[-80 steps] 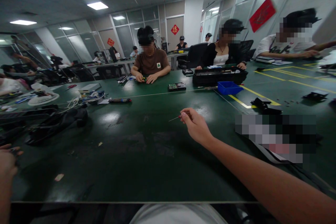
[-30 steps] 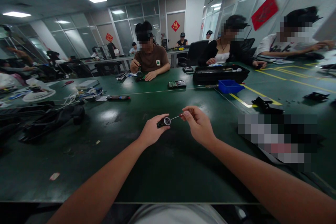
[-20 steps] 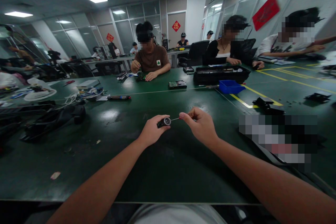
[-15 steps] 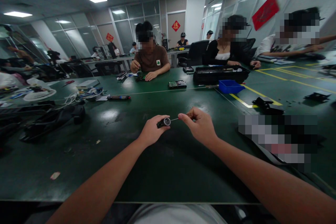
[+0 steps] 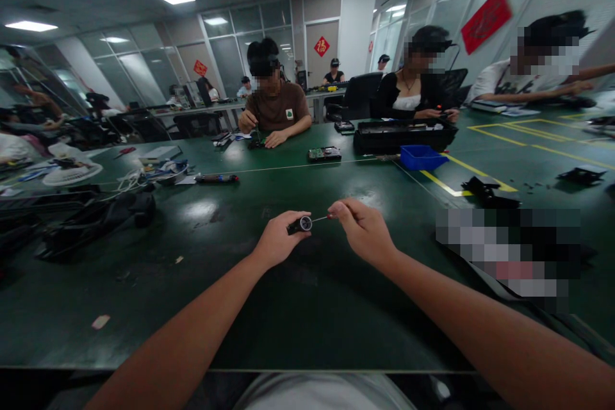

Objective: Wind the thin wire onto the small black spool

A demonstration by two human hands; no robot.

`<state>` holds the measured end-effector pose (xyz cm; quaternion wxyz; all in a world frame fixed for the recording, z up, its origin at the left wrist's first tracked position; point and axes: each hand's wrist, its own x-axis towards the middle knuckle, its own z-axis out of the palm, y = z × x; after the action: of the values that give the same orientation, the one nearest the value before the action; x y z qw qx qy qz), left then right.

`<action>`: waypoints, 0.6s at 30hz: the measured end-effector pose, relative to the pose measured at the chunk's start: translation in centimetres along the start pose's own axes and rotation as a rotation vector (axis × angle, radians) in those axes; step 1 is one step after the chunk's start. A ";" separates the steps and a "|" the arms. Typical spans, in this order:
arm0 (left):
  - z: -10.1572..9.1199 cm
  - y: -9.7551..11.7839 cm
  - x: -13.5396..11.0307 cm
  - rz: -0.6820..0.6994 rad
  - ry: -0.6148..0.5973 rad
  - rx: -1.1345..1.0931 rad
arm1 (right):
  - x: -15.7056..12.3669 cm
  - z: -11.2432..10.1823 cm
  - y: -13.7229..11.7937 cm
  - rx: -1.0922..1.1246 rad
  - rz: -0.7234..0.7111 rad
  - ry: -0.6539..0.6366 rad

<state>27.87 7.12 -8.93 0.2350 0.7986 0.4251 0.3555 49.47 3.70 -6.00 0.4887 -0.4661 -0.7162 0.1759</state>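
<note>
Between the fingers and thumb of my left hand (image 5: 278, 240) is a small dark cylindrical part (image 5: 300, 225) with a silvery ring at its end. My right hand (image 5: 364, 225) is closed around the handle of a screwdriver (image 5: 321, 218). Its thin metal shaft points left, and the tip meets or nearly meets the ringed end; exact contact is too small to tell. The fingers hide most of the handle. Both hands are held above the green table (image 5: 307, 307).
Ahead lie a circuit-board drive (image 5: 325, 154), a blue bin (image 5: 421, 157) and a long black casing (image 5: 406, 136). Black plastic parts (image 5: 100, 221) and cables fill the left; more black parts (image 5: 490, 192) lie right. A co-worker (image 5: 276, 109) sits opposite, others at the right.
My right fingers have shifted on the screwdriver, now covering more of its handle. My left hand and the cylindrical part hold still. A co-worker at the right has raised their hands with a small object.
</note>
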 end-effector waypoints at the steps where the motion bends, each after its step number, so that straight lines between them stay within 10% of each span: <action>1: 0.0 0.0 0.0 0.002 0.000 0.000 | 0.0 0.0 0.1 0.004 0.004 0.008; 18: -0.4 0.7 0.1 0.099 0.026 0.073 | 1.7 0.9 2.2 0.863 0.549 0.110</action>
<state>27.97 6.87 -8.13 0.1821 0.8219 0.4009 0.3614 49.63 6.45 -7.10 0.6093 -0.4017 -0.4028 0.5525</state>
